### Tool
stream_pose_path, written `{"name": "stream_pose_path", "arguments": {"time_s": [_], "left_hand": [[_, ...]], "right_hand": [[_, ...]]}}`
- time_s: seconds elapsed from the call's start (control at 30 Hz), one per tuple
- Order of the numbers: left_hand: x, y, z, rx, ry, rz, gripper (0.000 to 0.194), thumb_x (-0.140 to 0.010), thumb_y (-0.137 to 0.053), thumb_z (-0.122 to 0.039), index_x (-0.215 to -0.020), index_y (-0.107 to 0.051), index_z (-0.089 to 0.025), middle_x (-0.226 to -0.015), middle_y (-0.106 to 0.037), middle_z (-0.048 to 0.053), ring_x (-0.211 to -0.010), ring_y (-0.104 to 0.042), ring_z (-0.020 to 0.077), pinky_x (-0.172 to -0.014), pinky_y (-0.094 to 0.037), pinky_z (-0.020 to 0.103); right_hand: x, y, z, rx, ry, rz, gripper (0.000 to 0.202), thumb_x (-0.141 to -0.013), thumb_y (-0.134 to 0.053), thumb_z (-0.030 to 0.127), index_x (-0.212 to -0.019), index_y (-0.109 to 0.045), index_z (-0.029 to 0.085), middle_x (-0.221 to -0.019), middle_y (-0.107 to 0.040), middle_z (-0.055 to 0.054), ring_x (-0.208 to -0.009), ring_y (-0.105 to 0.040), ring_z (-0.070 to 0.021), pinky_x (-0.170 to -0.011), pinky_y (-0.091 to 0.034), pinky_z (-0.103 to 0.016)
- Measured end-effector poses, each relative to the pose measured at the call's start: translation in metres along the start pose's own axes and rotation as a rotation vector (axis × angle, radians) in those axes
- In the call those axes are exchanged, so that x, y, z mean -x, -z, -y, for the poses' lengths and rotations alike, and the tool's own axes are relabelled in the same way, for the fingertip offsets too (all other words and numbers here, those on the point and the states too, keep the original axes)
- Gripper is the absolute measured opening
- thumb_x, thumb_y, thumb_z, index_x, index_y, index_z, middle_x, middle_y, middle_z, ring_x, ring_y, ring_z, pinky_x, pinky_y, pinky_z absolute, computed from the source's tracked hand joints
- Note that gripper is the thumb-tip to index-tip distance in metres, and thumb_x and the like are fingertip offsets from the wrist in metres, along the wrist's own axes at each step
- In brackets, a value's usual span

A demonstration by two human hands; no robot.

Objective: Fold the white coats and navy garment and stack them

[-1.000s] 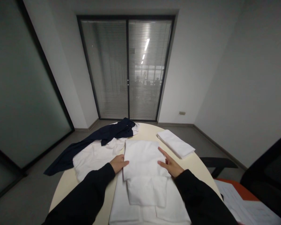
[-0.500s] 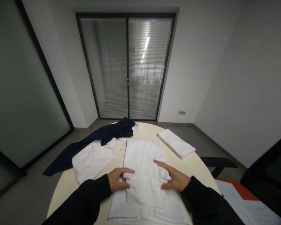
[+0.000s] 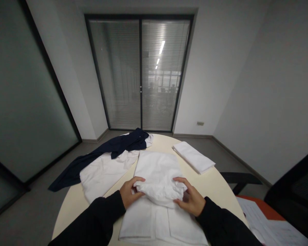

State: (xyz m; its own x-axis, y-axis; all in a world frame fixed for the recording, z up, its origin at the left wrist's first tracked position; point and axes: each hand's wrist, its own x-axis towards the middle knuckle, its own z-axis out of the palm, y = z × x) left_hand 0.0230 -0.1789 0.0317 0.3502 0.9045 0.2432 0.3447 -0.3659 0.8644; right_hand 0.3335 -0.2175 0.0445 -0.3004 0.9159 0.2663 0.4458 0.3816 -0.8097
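Item 1: white woven cloth (image 3: pixel 160 196), folded in layers, lying at the near middle of the round cream tabletop (image 3: pixel 207 186). Far part smooth and roughly rectangular; middle part gathered into a crosswise, wrinkled roll; near part flat and wider, with 2 vertical fold edges down its middle, running to the lower edge of view.

Item 2: left hand (image 3: pixel 130 193), bare, black long sleeve to the wrist. Clamped on the left end of the wrinkled roll, fingers on the far side, thumb on the near side.

Item 3: right hand (image 3: pixel 191 198), bare, matching black sleeve. Clamped on the right end of the same roll, index finger above, thumb below. The 2 hands are apart, the roll spanning between them.

Item 4: folded white cloth rectangle (image 3: pixel 193 157), flat, set at a slant near the tabletop's far right edge; apart from item 1.

Item 5: off-white rumpled cloth (image 3: pixel 105 174), at left, just beside item 1.

Item 6: navy blue cloth garment (image 3: pixel 128 141), lying partly over item 5, its lower left end reaching past the tabletop edge.

Item 7: black mesh-backed chair (image 3: pixel 295 184), at right, with white printed paper sheets (image 3: pixel 269 225) over an orange surface (image 3: pixel 261 206) beside it.
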Motion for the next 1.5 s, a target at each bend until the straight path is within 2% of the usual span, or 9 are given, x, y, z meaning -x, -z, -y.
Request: {"name": "stream_pose_path", "arguments": {"time_s": [0.13,0.3,0.4,0.53,0.63,0.8,1.03,1.2,1.5], "left_hand": [[0.002,0.009,-0.005,-0.241,-0.174,-0.012,0.033,-0.078,-0.068,-0.044,-0.100,-0.070,-0.019,-0.083,-0.070,0.004,-0.058,-0.054,0.0124,-0.058,-0.042,0.024],[0.009,0.015,0.000,-0.502,-0.376,0.084,0.034,-0.090,-0.052,-0.050,-0.100,-0.070,-0.022,-0.074,-0.070,0.003,-0.058,-0.060,0.0148,-0.058,-0.042,0.025],[0.012,0.015,0.000,-0.691,-0.491,0.101,0.035,-0.090,-0.050,-0.050,-0.101,-0.069,-0.022,-0.063,-0.063,0.003,-0.057,-0.058,0.0167,-0.055,-0.041,0.026],[0.013,0.014,-0.007,-0.829,-0.660,-0.003,0.026,-0.086,-0.055,-0.043,-0.096,-0.069,-0.023,-0.070,-0.056,0.005,-0.061,-0.053,0.0186,-0.054,-0.040,0.028],[0.015,0.013,-0.011,-0.819,-0.712,-0.084,0.018,-0.080,-0.060,-0.035,-0.092,-0.067,-0.023,-0.082,-0.054,0.007,-0.072,-0.052,0.0210,-0.058,-0.043,0.030],[0.020,0.010,-0.009,-0.759,-0.771,-0.013,0.017,-0.079,-0.052,-0.012,-0.093,-0.059,-0.018,-0.107,-0.056,0.012,-0.100,-0.053,0.0257,-0.072,-0.049,0.033],[0.027,0.006,-0.016,-0.668,-0.763,0.299,0.019,-0.074,-0.049,-0.019,-0.093,-0.047,-0.017,-0.100,-0.057,0.012,-0.091,-0.053,0.0249,-0.070,-0.049,0.035],[0.026,0.006,-0.019,-0.625,-0.702,0.356,0.023,-0.073,-0.055,-0.023,-0.093,-0.044,-0.019,-0.102,-0.054,0.011,-0.093,-0.051,0.0245,-0.073,-0.048,0.035],[-0.010,0.003,0.003,-0.722,-0.631,0.367,0.034,-0.070,-0.060,-0.015,-0.102,-0.049,-0.018,-0.109,-0.054,0.010,-0.098,-0.051,0.0248,-0.083,-0.047,0.036]], "right_hand": [[0.003,0.012,-0.002,0.195,0.101,-0.041,0.032,-0.075,-0.066,0.036,-0.103,-0.059,0.021,-0.072,-0.066,-0.002,-0.060,-0.061,-0.0156,-0.060,-0.047,-0.026],[0.010,0.017,-0.007,0.494,0.299,-0.054,0.025,-0.081,-0.060,0.041,-0.097,-0.064,0.021,-0.063,-0.061,-0.003,-0.058,-0.057,-0.0169,-0.060,-0.044,-0.030],[0.010,0.017,-0.006,0.671,0.479,-0.088,0.033,-0.076,-0.064,0.049,-0.092,-0.064,0.021,-0.084,-0.062,-0.009,-0.079,-0.057,-0.0236,-0.073,-0.045,-0.037],[0.010,0.014,-0.003,0.748,0.479,-0.098,0.039,-0.069,-0.071,0.049,-0.094,-0.061,0.021,-0.119,-0.054,-0.015,-0.112,-0.046,-0.0331,-0.093,-0.037,-0.048],[0.007,0.011,-0.003,0.736,0.549,-0.036,0.033,-0.073,-0.066,0.039,-0.098,-0.057,0.020,-0.115,-0.059,-0.013,-0.109,-0.048,-0.0303,-0.097,-0.034,-0.048],[0.005,0.008,-0.006,0.689,0.693,-0.027,0.021,-0.077,-0.045,0.014,-0.095,-0.056,0.020,-0.089,-0.064,-0.008,-0.087,-0.052,-0.0230,-0.081,-0.039,-0.039],[0.013,-0.001,0.003,0.738,0.705,0.098,0.017,-0.079,-0.044,0.028,-0.090,-0.054,0.020,-0.093,-0.062,-0.010,-0.080,-0.051,-0.0231,-0.072,-0.037,-0.038],[0.012,-0.006,0.006,0.765,0.647,0.217,0.035,-0.074,-0.052,0.031,-0.107,-0.055,0.019,-0.097,-0.062,-0.009,-0.083,-0.051,-0.0223,-0.075,-0.035,-0.037],[-0.012,0.001,-0.006,0.851,0.418,0.309,0.035,-0.068,-0.063,0.018,-0.102,-0.058,0.022,-0.107,-0.062,-0.007,-0.094,-0.052,-0.0233,-0.081,-0.034,-0.038]]}}
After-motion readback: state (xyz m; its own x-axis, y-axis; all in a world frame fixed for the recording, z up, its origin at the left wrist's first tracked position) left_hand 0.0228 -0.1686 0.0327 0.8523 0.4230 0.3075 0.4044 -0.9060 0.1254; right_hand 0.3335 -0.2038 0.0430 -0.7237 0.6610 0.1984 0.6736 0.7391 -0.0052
